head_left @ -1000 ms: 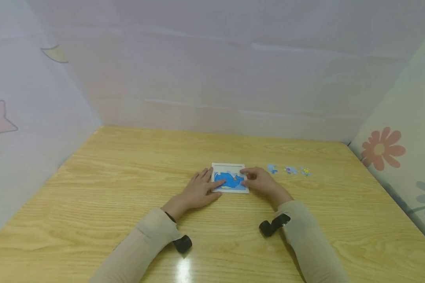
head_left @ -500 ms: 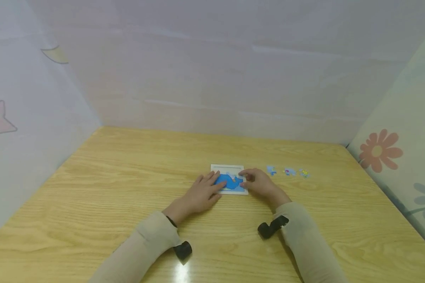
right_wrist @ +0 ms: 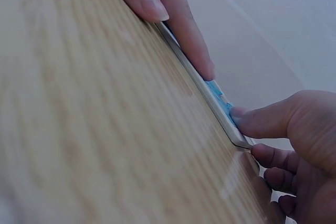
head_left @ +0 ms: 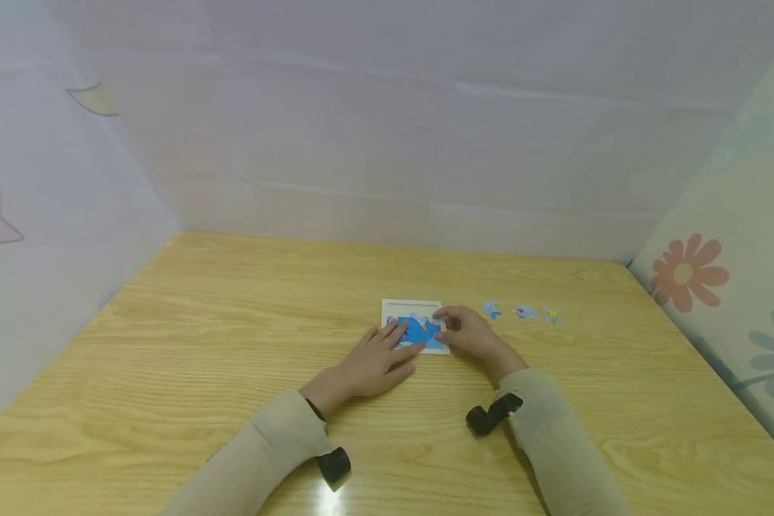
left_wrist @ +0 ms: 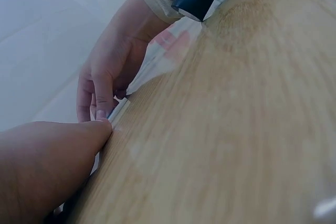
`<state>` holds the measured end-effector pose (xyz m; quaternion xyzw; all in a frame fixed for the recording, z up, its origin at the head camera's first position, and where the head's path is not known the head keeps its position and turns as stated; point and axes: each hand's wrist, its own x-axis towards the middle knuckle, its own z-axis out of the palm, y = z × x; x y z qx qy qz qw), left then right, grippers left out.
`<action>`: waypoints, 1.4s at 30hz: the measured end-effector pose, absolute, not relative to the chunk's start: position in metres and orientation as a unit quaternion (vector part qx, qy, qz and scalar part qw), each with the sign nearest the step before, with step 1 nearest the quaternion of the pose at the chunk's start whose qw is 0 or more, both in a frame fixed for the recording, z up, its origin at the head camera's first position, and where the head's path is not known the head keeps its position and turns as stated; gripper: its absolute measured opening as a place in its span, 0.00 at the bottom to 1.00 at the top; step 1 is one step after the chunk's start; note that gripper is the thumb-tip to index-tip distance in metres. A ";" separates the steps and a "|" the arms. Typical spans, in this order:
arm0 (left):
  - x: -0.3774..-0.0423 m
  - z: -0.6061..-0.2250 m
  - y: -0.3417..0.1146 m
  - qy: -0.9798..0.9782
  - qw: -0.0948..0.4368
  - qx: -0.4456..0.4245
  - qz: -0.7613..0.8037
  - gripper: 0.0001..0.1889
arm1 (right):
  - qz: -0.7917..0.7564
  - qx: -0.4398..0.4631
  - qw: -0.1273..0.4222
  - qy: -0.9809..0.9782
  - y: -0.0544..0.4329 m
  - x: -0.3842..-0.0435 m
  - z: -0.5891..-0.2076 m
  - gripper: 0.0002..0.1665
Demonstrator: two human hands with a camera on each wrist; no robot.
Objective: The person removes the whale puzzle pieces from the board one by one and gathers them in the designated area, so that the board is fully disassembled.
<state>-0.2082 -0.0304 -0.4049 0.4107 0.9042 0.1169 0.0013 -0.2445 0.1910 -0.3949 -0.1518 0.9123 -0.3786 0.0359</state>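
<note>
Left hand (head_left: 370, 364), flat, partly hides the puzzle (head_left: 419, 330); right (head_left: 470, 333) touches its edge (grip unclear).

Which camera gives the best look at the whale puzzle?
The head view: it looks down on the whale puzzle, so its picture shows, though the left hand covers part. The right wrist view gives a slanted edge and blue sliver; the left wrist view, mostly a thin pale edge.
</note>
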 end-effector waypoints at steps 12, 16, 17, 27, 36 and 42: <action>-0.208 -0.405 -0.029 0.902 0.003 0.415 0.122 0.24 | -0.414 -0.131 0.024 0.900 0.191 -0.243 -0.396 0.18; -0.208 -0.404 -0.029 0.901 -0.001 0.416 0.125 0.24 | -0.426 -0.132 0.018 0.895 0.190 -0.243 -0.396 0.18; -0.207 -0.403 -0.029 0.901 -0.001 0.415 0.125 0.24 | -0.427 -0.131 0.019 0.894 0.189 -0.243 -0.396 0.18; -0.209 -0.404 -0.028 0.901 -0.006 0.414 0.129 0.24 | -0.417 -0.134 0.020 0.899 0.190 -0.246 -0.394 0.18; -0.208 -0.404 -0.028 0.902 -0.002 0.412 0.131 0.24 | -0.413 -0.140 0.013 0.900 0.190 -0.244 -0.392 0.17; -0.208 -0.403 -0.028 0.900 0.002 0.414 0.135 0.24 | -0.415 -0.124 0.023 0.901 0.191 -0.244 -0.390 0.17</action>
